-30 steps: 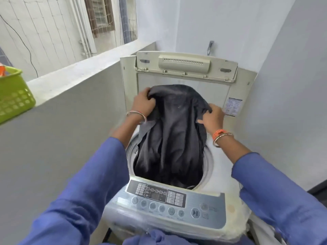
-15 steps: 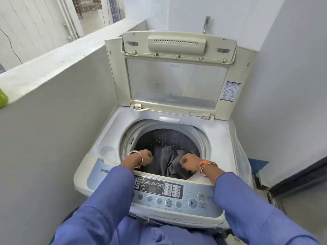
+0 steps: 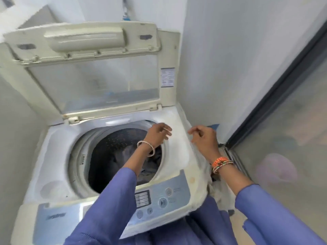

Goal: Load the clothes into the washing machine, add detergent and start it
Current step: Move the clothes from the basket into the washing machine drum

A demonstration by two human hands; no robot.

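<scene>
Dark clothes [image 3: 123, 161] lie in washing machine [image 3: 178, 138] drum w/ lid [image 3: 92, 80] up, left hand [image 3: 157, 134] & right hand [image 3: 203, 137] empty, fingers loosely spread; detergent & start probably left.

No legible text (panel [image 3: 159, 197], lid sticker [image 3: 167, 77] blurred).

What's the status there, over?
Left hand and right hand empty, open, above the washing machine right edge. Dark clothes in drum. Lid up. Nothing blocking.
</scene>
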